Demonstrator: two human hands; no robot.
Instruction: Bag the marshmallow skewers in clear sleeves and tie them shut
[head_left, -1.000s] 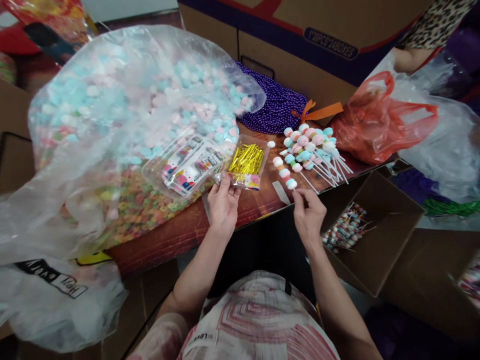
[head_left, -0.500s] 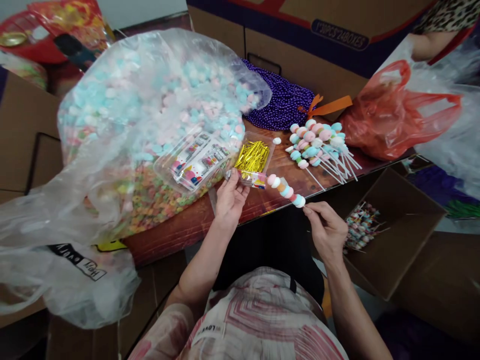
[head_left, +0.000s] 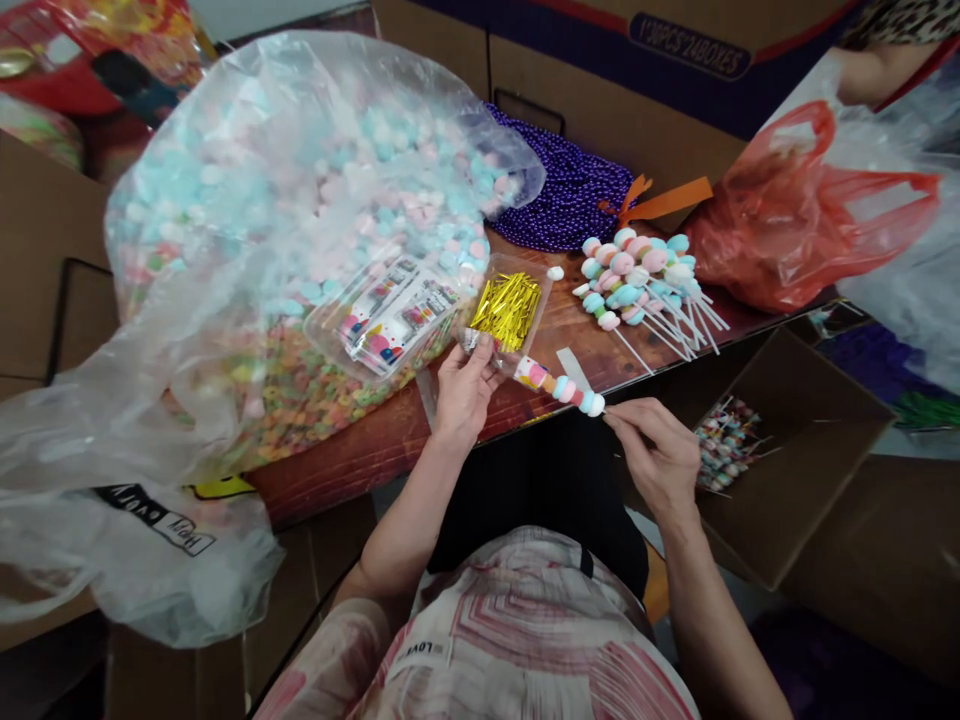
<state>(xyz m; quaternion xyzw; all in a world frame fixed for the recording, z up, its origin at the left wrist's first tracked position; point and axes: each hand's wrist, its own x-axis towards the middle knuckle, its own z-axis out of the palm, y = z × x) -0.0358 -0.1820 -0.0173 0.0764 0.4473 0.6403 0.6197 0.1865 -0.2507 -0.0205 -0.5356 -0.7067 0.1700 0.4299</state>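
Observation:
My right hand (head_left: 656,452) pinches the stick of a marshmallow skewer (head_left: 570,390) with pastel pieces, held level over the table's front edge. My left hand (head_left: 465,385) grips a small clear printed bag (head_left: 501,355), and the skewer's tip sits inside its mouth. Just beyond lies a clear pack of gold twist ties (head_left: 506,305). A pile of finished marshmallow skewers (head_left: 641,280) lies on the brick-patterned table (head_left: 360,455) to the right.
A huge clear bag of pastel marshmallows and coloured cereal rings (head_left: 285,230) fills the left. Purple beads (head_left: 566,205), a red plastic bag (head_left: 780,220) and cardboard boxes (head_left: 637,90) stand behind. An open box of wrapped skewers (head_left: 780,450) sits at lower right. Another person's arm (head_left: 870,70) shows top right.
My right hand lifted one skewer off the table and swung it left. Its tip has gone into the small bag held by my left hand.

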